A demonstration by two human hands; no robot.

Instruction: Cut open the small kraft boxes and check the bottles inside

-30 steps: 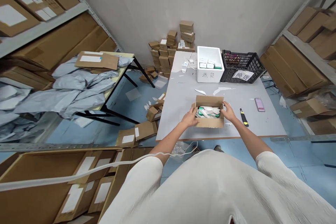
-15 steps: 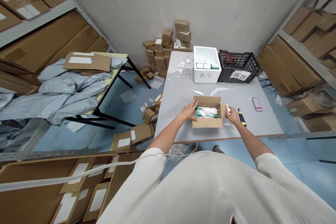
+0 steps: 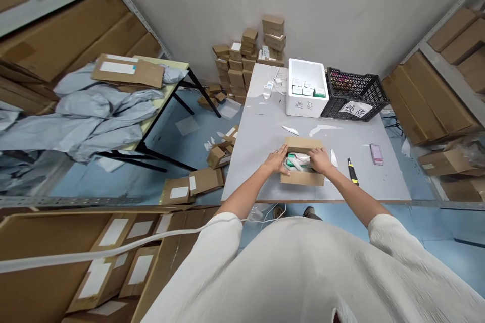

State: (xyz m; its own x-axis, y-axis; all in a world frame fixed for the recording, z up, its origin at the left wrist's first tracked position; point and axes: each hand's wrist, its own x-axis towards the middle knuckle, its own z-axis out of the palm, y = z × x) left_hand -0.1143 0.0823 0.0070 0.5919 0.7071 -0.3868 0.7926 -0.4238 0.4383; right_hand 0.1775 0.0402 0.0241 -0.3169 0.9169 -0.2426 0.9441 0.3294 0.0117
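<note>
An opened cardboard box (image 3: 302, 178) stands on the grey table, its flaps folded outward. Inside lie green-and-white packs (image 3: 291, 162) with crumpled white wrapping (image 3: 297, 164) over them. My left hand (image 3: 278, 160) grips the box's left end, thumb and fingers around its wall. Over the right part of the box, my right hand (image 3: 319, 159) has its fingers curled down among the contents; what they pinch is hidden. A white torn strip (image 3: 334, 158) lies just right of that hand. Further right rests a black-and-yellow utility knife (image 3: 352, 171).
At the table's back stand a white foam bin (image 3: 306, 106) holding small boxes and a black plastic crate (image 3: 354, 98). A pink phone-like item (image 3: 376, 154) lies at right. Grey bags (image 3: 91, 121) cover the left table (image 3: 166, 96). Cartons (image 3: 237, 78) are stacked by the wall.
My right hand has let go of the white strip, now on the table, and moved left into the box. My left hand stays at the box's left end. The camera view has shifted slightly.
</note>
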